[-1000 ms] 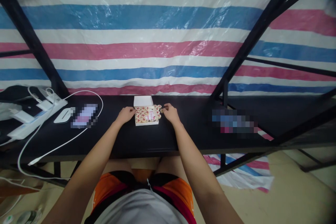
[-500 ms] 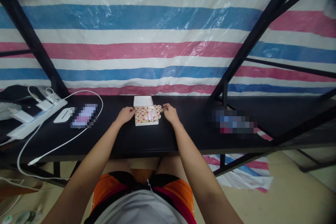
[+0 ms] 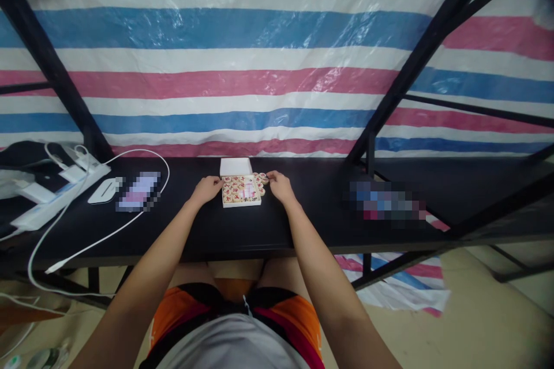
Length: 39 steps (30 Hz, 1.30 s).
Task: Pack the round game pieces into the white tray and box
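brace shallow white rectangular box (image 3: 242, 204), toward back edge of black desk (image 3: 242, 233), with left hand (image 3: 208, 188) at left wall; handle loose round pale red-marked discs (image 3: 262, 191), just right of box, singly with right hand (image 3: 280, 184). can't tell either grip: clamped or apart.

Striped plastic sheeting (image 3: 242, 29) hangs behind the black desk (image 3: 324, 213)

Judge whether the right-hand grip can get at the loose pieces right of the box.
Probably yes: the right-hand grip is at the right edge of the loose pieces, and nothing visible blocks it; the box sits on their left.
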Each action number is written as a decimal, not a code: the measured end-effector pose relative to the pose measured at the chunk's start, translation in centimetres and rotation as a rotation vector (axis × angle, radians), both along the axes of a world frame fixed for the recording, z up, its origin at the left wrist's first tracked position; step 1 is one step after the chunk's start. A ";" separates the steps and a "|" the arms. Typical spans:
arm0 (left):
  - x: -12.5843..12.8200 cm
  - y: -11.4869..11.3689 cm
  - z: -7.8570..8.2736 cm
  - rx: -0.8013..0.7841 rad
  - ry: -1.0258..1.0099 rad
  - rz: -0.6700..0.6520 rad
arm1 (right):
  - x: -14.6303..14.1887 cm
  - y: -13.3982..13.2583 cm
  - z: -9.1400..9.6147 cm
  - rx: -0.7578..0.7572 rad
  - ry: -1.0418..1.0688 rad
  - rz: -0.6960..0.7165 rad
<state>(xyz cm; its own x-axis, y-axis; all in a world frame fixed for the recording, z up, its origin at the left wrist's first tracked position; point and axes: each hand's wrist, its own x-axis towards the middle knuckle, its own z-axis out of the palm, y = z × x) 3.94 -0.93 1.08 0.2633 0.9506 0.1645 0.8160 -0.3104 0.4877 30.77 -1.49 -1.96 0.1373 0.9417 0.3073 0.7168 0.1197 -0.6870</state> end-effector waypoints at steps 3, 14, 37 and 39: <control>0.0 0.0 0.0 0.003 -0.003 0.001 | -0.1 0.0 0.0 -0.007 0.013 0.026; -0.1 0.1 -0.2 0.006 0.000 0.001 | -1.8 -1.4 1.4 0.222 -0.072 0.106; 0.0 0.1 -0.3 0.014 0.002 0.009 | -5.5 -2.1 1.5 0.268 -0.164 0.507; 0.0 0.2 -0.4 0.018 0.003 0.005 | -5.6 -2.1 1.4 0.254 -0.162 0.500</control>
